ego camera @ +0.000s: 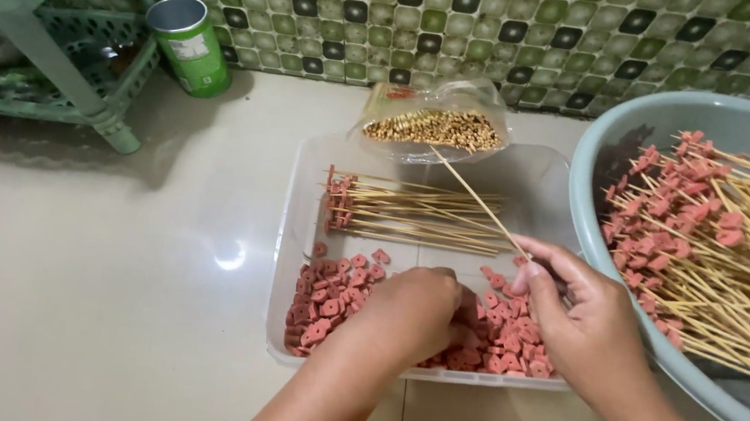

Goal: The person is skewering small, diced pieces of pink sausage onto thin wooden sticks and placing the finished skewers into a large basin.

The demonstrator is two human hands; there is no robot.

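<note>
A clear plastic tray (291,230) lies on the pale floor and holds a heap of pink sausage pieces (329,298) at its near side. Finished skewers (402,213) lie across its middle. My left hand (411,312) rests knuckles-up on the pink pieces, fingers curled into the heap. My right hand (582,320) pinches a bare bamboo skewer (478,203) that points up and left toward a clear bag of bamboo sticks (435,126).
A large grey-blue basin (606,137) at the right is filled with several loaded skewers (715,246). A green can (190,44) and a green plastic rack (56,66) stand at the back left, against a green and black tiled wall.
</note>
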